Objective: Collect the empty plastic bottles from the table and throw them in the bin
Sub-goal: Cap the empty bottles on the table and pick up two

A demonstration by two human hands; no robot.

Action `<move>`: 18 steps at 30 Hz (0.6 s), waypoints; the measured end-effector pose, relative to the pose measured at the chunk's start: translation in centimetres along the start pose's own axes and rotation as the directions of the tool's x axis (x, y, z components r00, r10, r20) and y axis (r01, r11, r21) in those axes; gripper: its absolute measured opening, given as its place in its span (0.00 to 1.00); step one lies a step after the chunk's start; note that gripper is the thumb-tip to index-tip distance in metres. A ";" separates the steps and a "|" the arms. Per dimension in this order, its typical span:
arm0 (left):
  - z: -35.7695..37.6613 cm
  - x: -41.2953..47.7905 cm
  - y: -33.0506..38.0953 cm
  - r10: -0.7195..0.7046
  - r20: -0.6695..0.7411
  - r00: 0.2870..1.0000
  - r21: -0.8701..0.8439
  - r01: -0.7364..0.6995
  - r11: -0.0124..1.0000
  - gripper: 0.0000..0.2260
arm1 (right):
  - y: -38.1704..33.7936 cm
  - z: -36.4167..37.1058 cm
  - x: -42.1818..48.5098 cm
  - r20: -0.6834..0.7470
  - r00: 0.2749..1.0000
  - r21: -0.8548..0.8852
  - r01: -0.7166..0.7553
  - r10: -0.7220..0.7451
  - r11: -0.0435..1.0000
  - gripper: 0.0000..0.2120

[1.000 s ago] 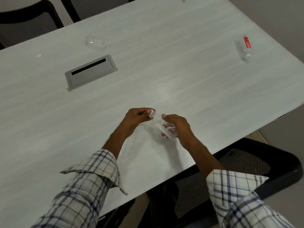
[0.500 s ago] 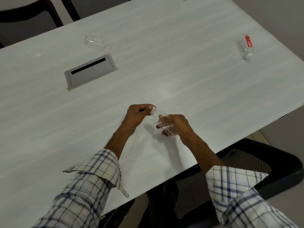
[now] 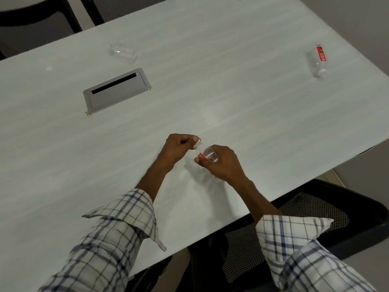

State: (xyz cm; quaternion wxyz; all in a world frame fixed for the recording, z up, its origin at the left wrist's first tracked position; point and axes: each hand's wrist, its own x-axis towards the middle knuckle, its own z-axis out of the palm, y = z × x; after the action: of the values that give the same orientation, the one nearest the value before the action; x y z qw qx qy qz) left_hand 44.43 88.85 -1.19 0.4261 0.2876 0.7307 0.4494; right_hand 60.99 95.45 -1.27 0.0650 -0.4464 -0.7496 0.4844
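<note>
A small clear plastic bottle [image 3: 208, 156] with a red label is gripped in my right hand [image 3: 223, 163], just above the white table [image 3: 242, 114] near its front edge. My left hand [image 3: 179, 148] pinches the bottle's white cap [image 3: 197, 142] at the neck end. A second clear bottle [image 3: 316, 61] with a red label lies on its side at the table's far right. A crushed clear bottle [image 3: 123, 52] lies at the back, left of centre. No bin is in view.
A grey cable hatch [image 3: 116, 90] is set into the table left of centre. A black mesh chair [image 3: 294, 224] stands under the front edge by my right arm. Two more dark chairs [image 3: 37, 24] stand behind the far edge.
Both hands have drifted slightly away from me with the bottle. The bottle has turned in my right hand, so its red label now shows.
</note>
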 end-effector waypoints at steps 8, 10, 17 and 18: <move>-0.4 -1.0 -0.1 -0.073 0.006 0.997 -0.015 0.073 0.997 0.15 | -0.5 -0.8 0.3 0.580 0.788 0.459 -0.527 0.208 0.716 0.21; -0.9 -1.4 -0.6 -0.059 -0.047 0.997 0.068 0.062 0.996 0.14 | -1.1 0.2 0.1 0.451 0.857 0.347 -0.426 0.250 0.835 0.20; -3.0 -5.3 -4.4 0.086 -0.337 0.938 0.405 0.061 0.912 0.23 | -0.5 3.3 -0.7 0.165 0.962 0.250 -0.253 0.216 0.935 0.23; -3.1 -6.0 -5.2 0.103 -0.383 0.918 0.449 0.088 0.889 0.26 | -0.5 3.6 -1.0 0.148 0.966 0.238 -0.244 0.214 0.940 0.24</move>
State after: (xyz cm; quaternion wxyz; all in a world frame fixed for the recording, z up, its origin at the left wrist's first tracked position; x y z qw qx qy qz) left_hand 44.30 80.54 -2.93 0.1875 0.2856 0.8855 0.3150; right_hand 59.39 92.23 -2.40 0.0196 -0.4888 -0.6267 0.6066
